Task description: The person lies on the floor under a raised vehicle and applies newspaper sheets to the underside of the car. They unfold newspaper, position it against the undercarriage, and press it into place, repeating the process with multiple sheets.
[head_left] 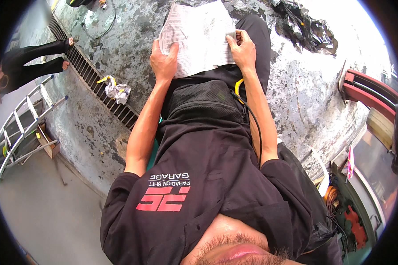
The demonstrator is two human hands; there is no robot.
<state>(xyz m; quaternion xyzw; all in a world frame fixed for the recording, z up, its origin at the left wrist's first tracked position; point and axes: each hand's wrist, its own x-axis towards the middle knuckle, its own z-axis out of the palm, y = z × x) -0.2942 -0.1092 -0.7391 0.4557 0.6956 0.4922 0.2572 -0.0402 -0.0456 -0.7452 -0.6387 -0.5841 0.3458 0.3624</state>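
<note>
A large printed sheet of paper (201, 39) is spread over my lap, creased and covered in small text and faint drawings. My left hand (164, 62) grips its left edge, thumb on top and the fingers behind it. At the right edge, my right hand (242, 49) pinches the paper between thumb and fingers. Beneath the sheet are my dark trousers and a black mesh pouch (203, 99) at my waist. A black cable with a yellow part (238, 87) runs beside my right forearm.
Left of me, a floor drain grate (84, 66) bears crumpled wrapping (117, 91). Another person (35, 66) stands past it, near a metal ladder (26, 121). Black plastic (305, 28) lies ahead on the right. Beyond my right arm is a red metal beam (369, 95).
</note>
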